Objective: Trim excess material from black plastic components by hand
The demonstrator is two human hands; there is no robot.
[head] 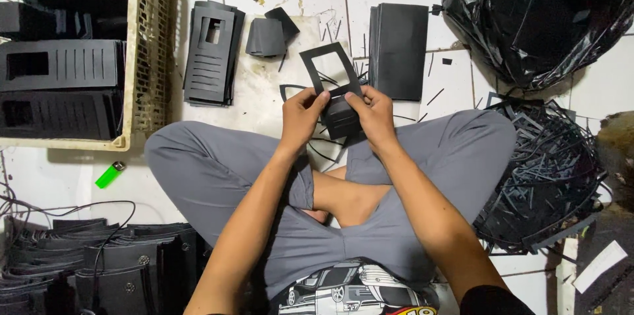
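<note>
While both grip it, the black cutout piece [333, 87] stands between left hand [300, 117] and right hand [374, 115], long axis pointing away, both pinching its lower part.

Floor workshop — stacked black cut pieces [210, 54]; scrap strips [548, 176] heaped.

Matt black sheet cutout [333, 84]; glossy plastic bag [535, 18]; beige plastic crate [148, 37]

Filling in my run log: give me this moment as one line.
left hand: gripping black sheet | right hand: gripping same sheet | sheet: window cut-out, over lap | crate: cut sheets | lighter: floor
</note>
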